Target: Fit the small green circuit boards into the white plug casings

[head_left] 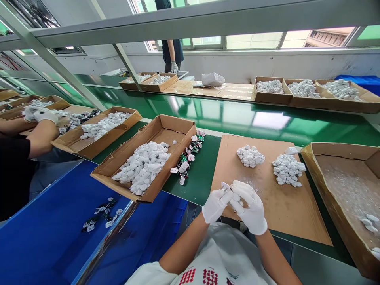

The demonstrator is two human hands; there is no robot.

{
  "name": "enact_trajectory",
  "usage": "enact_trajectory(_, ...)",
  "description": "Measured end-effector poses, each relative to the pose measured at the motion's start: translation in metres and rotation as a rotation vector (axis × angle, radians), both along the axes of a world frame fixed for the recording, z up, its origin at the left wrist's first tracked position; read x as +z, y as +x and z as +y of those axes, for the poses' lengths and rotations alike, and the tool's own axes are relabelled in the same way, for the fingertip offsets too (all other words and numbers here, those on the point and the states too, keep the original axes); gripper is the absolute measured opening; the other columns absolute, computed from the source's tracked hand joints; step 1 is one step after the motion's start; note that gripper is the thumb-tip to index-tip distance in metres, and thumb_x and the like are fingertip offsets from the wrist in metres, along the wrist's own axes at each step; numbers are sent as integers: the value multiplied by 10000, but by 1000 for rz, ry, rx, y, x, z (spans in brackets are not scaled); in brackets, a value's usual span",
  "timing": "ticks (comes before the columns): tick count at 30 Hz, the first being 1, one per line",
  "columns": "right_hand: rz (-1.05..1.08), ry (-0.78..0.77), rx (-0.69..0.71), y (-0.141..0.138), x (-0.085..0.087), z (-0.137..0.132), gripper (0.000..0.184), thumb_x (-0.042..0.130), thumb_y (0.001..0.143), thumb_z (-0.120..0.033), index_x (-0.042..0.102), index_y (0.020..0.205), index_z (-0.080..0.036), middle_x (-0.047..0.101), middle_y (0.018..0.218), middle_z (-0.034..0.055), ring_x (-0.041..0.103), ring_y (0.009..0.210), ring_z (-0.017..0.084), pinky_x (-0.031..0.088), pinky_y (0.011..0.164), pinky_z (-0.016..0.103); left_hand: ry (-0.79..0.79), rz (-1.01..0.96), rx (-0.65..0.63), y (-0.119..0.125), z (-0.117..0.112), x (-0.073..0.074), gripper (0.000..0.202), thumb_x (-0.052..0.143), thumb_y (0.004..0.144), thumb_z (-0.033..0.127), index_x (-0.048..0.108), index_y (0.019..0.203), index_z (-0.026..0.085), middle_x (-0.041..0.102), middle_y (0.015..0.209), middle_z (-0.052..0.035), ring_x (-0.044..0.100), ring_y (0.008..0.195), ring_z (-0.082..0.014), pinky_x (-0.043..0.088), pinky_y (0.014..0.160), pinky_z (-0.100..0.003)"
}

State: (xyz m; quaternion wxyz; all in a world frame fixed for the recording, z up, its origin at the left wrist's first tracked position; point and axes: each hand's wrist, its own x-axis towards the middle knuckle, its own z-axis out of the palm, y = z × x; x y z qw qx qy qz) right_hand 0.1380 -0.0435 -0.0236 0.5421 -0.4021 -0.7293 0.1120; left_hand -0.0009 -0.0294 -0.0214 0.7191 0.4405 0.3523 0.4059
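My left hand [214,205], in a white glove, pinches a small white plastic piece [225,186] with a metallic-looking part on it. Right beside it, my gloved right hand [252,208] curls around several white plastic pieces [236,199]. Both hands are close together above the near edge of a flat cardboard sheet [276,213]. On that sheet lie two heaps of white pieces, a smaller heap [251,156] and a larger heap [287,170]. To the left, a row of small circuit boards with white parts [187,156] lies against a cardboard box.
The cardboard box [175,178] on the left holds a pile of white pieces [145,164]. At right stands another cardboard box [326,186] with a few pieces. Below left, a blue bin [47,237] contains boards. A co-worker's gloved hands [44,114] work at far left; a metal beam [190,23] crosses overhead.
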Motion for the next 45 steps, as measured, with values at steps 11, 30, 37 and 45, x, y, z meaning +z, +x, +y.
enact_trajectory(11,191,-338,242,-3,7,-7,476,575,855,-228,461,1316,-246,601,1246,118,630,1070,224,558,875,369,160,94,25,-3,0,12,271,634,762,462,679,792,197,687,757,-49,625,733,-200,515,730,-333)
enact_trajectory(30,455,-491,192,-4,1,-5,123,621,828,-270,653,946,-257,667,1074,63,659,930,212,569,756,361,21,7,11,11,-2,-4,567,531,710,710,551,632,149,548,457,-7,481,417,-114,401,452,-249)
enact_trajectory(37,646,-642,298,-12,1,-3,70,626,828,-304,628,803,-238,641,957,22,647,788,143,549,721,289,-15,12,-110,12,-3,-14,718,322,748,791,458,402,177,422,291,-13,382,282,-83,271,330,-220)
enact_trajectory(45,412,-541,147,0,-2,1,76,609,818,-293,631,845,-226,674,918,35,653,748,151,555,684,289,-119,94,-151,14,4,-18,723,261,789,768,530,510,158,496,324,-14,410,266,-88,274,315,-215)
